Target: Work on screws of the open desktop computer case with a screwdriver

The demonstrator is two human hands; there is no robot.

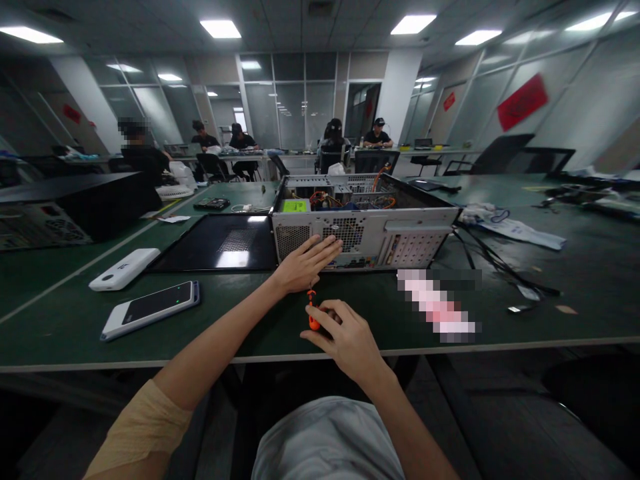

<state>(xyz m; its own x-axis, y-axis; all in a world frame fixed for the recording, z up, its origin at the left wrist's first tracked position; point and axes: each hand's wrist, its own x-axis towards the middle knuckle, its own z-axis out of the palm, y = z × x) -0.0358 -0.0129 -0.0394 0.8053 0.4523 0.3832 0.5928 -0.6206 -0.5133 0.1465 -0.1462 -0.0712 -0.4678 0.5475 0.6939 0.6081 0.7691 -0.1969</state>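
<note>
An open computer case [420,233] lies on the green table, its rear face toward me, with orange cables and a green label showing inside. My left hand [305,263] rests against that rear face near the round vent, its fingers stretched out. Below it, my right hand [345,333] holds an orange screwdriver [313,323] between thumb and fingers. The screwdriver points away from me, toward the case's lower edge; its tip is hard to make out beside my left hand. A black side panel [220,243] lies flat left of the case.
Left of me lie a white power bank [124,269] and a phone-like device [150,310]. A second black computer case [100,207] stands at far left. Black cables [487,257] and a white cloth [520,228] lie on the right. Several people sit farther back.
</note>
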